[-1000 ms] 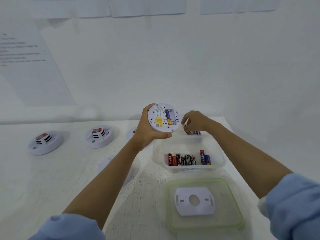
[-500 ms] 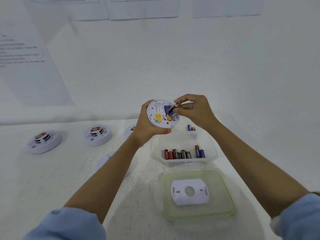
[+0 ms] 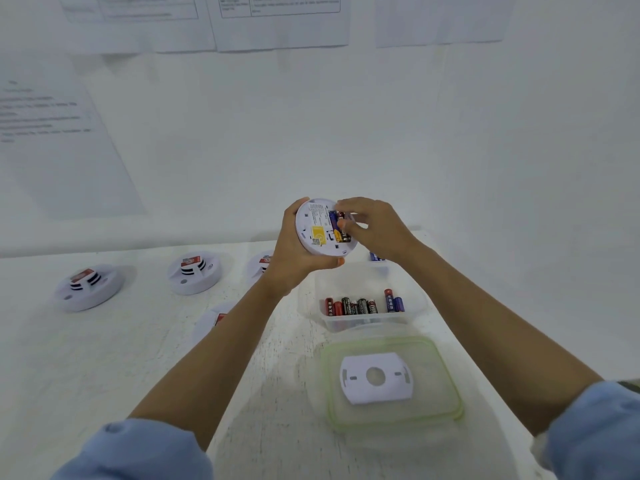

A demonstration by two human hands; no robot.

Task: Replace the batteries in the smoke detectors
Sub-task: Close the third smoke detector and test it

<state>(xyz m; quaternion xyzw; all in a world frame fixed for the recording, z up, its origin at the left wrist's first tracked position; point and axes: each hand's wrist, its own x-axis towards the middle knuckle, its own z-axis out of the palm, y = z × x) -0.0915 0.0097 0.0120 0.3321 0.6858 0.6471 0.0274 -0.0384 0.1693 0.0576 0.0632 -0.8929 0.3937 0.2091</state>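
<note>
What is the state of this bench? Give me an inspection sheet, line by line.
Surface: white table, scuffed.
Job's things: detector held up, back open, blue battery in; tub of batteries; more detectors at left.
Clutter: lid with plate on it.
Grips: left hand holds detector; right hand pinches black battery into it.
Cables: nothing seen.
Surroundings: white wall, papers taped up.
</note>
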